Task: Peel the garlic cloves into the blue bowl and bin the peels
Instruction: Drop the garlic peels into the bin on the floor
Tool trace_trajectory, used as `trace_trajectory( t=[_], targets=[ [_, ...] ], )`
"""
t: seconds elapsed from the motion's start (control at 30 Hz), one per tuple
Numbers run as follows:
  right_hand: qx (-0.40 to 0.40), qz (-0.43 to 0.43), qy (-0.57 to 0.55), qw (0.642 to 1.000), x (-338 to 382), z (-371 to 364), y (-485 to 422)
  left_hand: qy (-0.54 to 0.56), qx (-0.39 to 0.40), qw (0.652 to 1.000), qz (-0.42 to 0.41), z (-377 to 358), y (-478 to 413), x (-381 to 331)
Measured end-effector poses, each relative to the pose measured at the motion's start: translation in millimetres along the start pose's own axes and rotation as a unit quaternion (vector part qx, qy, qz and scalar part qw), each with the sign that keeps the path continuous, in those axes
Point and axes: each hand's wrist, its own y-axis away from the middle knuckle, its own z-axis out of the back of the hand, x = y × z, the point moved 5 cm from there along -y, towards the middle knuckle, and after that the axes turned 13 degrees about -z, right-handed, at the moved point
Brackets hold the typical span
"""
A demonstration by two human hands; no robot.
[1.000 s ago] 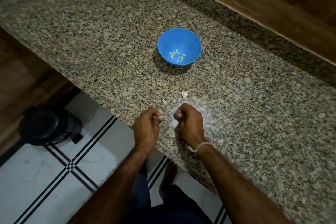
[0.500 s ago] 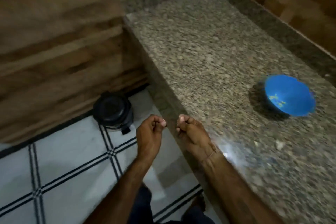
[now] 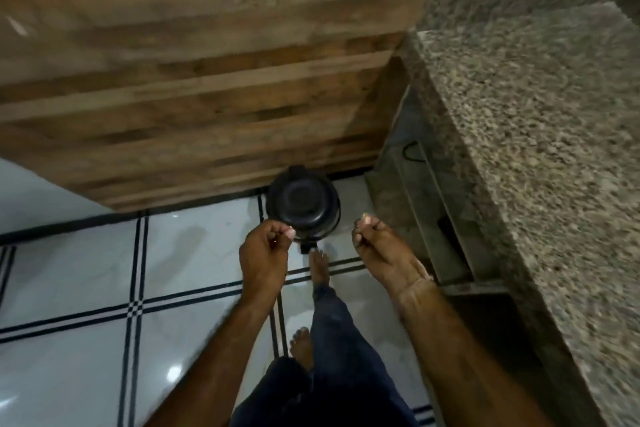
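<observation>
Tiled floor [image 3: 69, 288] beside the tabletop [image 3: 536, 149] | person has turned to the bin [image 3: 303, 206], lid down, just beyond the fingers | left hand [image 3: 265, 253], right hand [image 3: 381, 253] pinched tight, peels presumably inside, unseen | foot [image 3: 320, 270] at pedal [image 3: 308, 249]: binning likely next.

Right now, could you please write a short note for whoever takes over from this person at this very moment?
Left hand: fingers curled, tips pinched; contents too small to see.
Right hand: same.
Both hover by the black pedal bin, lid shut; a foot is at its pedal.
Blue bowl out of view; granite counter on the right.
Done: cannot tell.
Left: open bin, drop any peels.
</observation>
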Motion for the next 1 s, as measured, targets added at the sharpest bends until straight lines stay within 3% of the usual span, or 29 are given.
trace_trajectory(
  t=[0.27, 0.53, 0.77, 0.87, 1.0],
  targets=[
    [-0.019, -0.054, 0.055, 0.997, -3.9, -48.7, -101.8, 0.003, -0.03, 0.997, 0.072, -3.3, -63.3, 62.9],
    [-0.125, -0.121, 0.099, 0.98, -42.4, -6.0, -270.4, 0.048, -0.038, 0.965, 0.255, -95.0, -133.8, 212.2],
    [-0.224, -0.062, 0.224, 0.947, -46.0, 14.3, -436.3, 0.091, -0.082, 0.933, 0.339, -173.2, -212.4, 310.5],
    [-0.204, -0.054, 0.258, 0.943, -49.6, 18.6, -470.0, 0.075, -0.034, 0.933, 0.35, -191.5, -228.1, 333.5],
    [-0.246, -0.027, 0.32, 0.915, -39.2, 20.8, -483.3, 0.0, -0.03, 0.929, 0.368, -190.0, -233.3, 346.4]
  ],
)
